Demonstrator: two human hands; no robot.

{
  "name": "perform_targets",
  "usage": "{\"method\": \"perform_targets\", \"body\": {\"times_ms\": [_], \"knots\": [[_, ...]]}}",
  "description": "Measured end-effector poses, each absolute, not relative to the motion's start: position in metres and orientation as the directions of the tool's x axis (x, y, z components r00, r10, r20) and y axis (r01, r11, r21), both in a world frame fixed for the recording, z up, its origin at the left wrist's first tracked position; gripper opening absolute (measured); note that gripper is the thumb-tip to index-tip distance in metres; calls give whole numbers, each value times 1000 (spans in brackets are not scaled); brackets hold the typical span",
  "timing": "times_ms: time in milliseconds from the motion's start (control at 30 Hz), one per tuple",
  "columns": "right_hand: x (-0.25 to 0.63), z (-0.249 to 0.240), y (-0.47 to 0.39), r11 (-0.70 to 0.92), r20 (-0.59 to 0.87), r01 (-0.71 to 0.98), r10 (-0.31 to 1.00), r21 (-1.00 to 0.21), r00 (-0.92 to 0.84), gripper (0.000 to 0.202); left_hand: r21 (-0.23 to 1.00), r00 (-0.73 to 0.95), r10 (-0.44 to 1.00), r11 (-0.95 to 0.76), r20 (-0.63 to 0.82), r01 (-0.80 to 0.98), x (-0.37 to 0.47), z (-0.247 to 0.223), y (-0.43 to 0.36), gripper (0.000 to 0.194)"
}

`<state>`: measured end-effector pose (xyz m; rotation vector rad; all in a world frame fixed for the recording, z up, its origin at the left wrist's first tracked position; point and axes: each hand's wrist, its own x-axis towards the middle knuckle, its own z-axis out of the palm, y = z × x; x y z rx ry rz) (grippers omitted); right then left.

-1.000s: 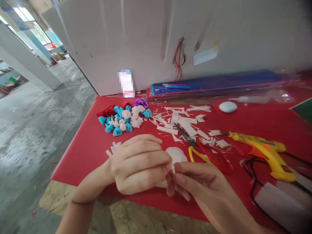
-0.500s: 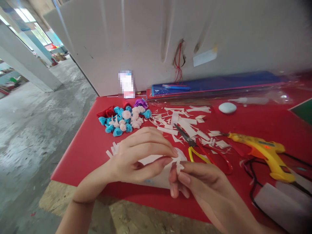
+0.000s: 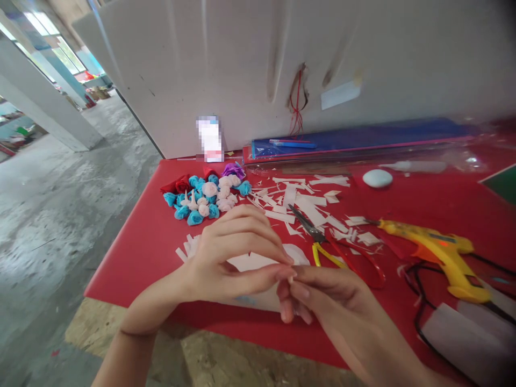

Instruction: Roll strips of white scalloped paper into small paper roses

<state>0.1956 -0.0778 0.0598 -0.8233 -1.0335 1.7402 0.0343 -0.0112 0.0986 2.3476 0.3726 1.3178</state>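
Thumb and fingertips of my left hand (image 3: 237, 255) pinch a small piece of white paper (image 3: 291, 279), of which only a sliver shows. Against them, my right hand (image 3: 338, 301) grips the same piece between thumb and index finger, its other fingers curled below. Under both hands lies a white sheet (image 3: 253, 263) on the red table (image 3: 133, 236). Just beyond are scissors (image 3: 318, 236) with red and yellow handles and scattered white paper scraps (image 3: 308, 207). Blue, white, red and purple paper flowers (image 3: 203, 196) sit in a cluster at the back left.
A yellow glue gun (image 3: 439, 250) with a black cord lies at the right. Behind are a white oval object (image 3: 377, 178), a clear bottle (image 3: 419, 166), a blue wrapped roll (image 3: 363, 140) with pens, and a propped phone (image 3: 210, 140). White sheets (image 3: 455, 333) lie near right.
My fingertips have closed together over the small white piece, so less of it shows. The two hands have drawn slightly closer to each other.
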Motion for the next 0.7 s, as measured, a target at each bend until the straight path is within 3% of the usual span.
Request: {"method": "perform_targets", "body": {"times_ms": [300,500,600,700], "knots": [[194,63,-79,-132,-43,-313,960,-941,-276,14,550,516,489,-834,703,42,36,97,-12,10],[195,68,-74,8,33,-137,982,-991,-186,18,604,552,537,-794,638,75,33,99,-14,6],[197,67,-73,-12,13,-157,987,-988,-160,14,645,564,591,-753,577,128,28,102,-12,13],[201,66,-67,-25,-5,-147,991,-989,-131,13,606,539,622,-759,568,238,21,97,-5,12]]}}
